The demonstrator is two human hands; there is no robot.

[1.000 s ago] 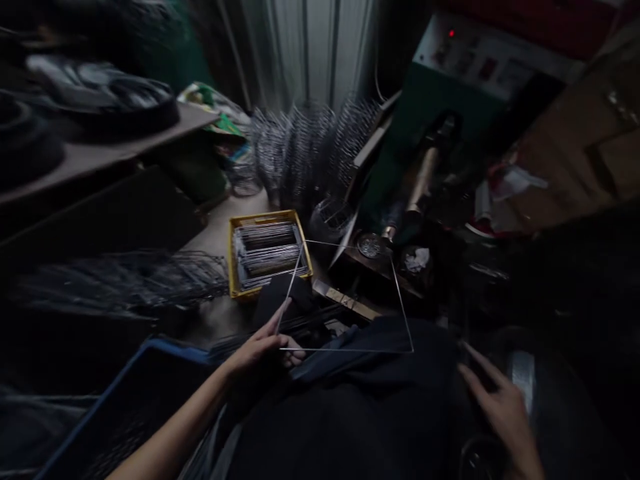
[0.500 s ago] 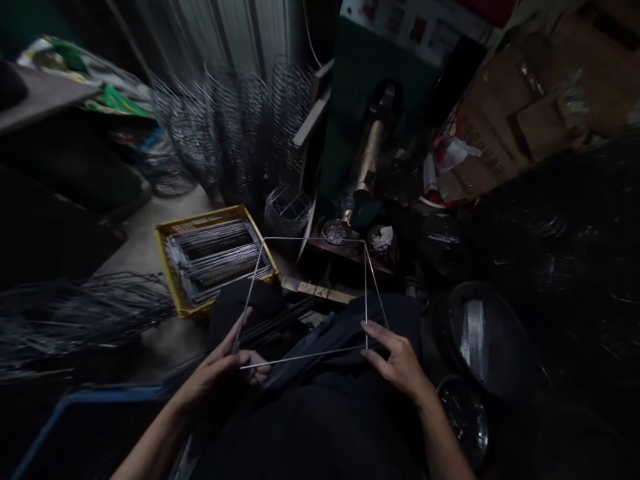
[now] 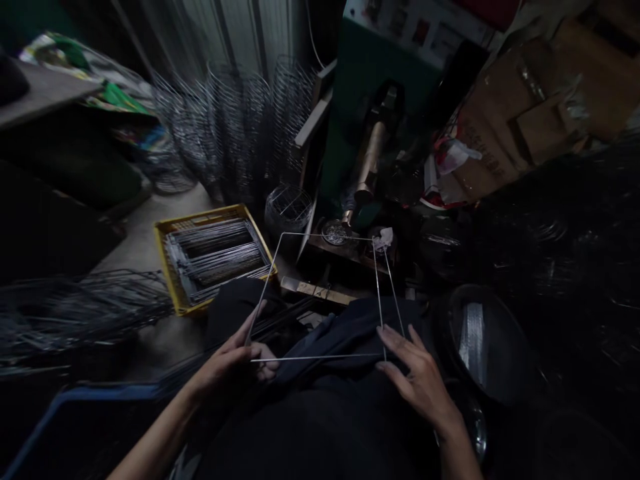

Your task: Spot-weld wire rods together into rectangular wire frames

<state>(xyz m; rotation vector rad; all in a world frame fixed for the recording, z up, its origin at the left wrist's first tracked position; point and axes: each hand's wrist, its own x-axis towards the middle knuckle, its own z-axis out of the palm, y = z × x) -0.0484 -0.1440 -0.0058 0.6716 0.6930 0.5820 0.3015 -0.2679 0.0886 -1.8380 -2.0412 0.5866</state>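
A thin bent wire frame (image 3: pixel 320 357), roughly four-sided, spans the space between my hands above my lap. My left hand (image 3: pixel 245 357) is closed around its left near corner, thumb over the wire. At the right side my right hand (image 3: pixel 413 370) has fingers and thumb on the wire near the right corner, gripping it. The frame's far side lies in line with the metal electrode arm (image 3: pixel 370 163) of a green machine (image 3: pixel 345 87) and a small dish of metal bits (image 3: pixel 335 232).
A yellow crate (image 3: pixel 167 267) of straight wires stands left of centre. Behind it are stacked wire baskets (image 3: pixel 235 127). Cardboard boxes (image 3: pixel 495 133) sit at the right back, a dark round container (image 3: pixel 493 347) at the right. A blue bin (image 3: pixel 110 393) is at the lower left.
Both hands have moved to the right with the wire frame. Its far right corner now appears in front of the white crumpled scrap by the machine.
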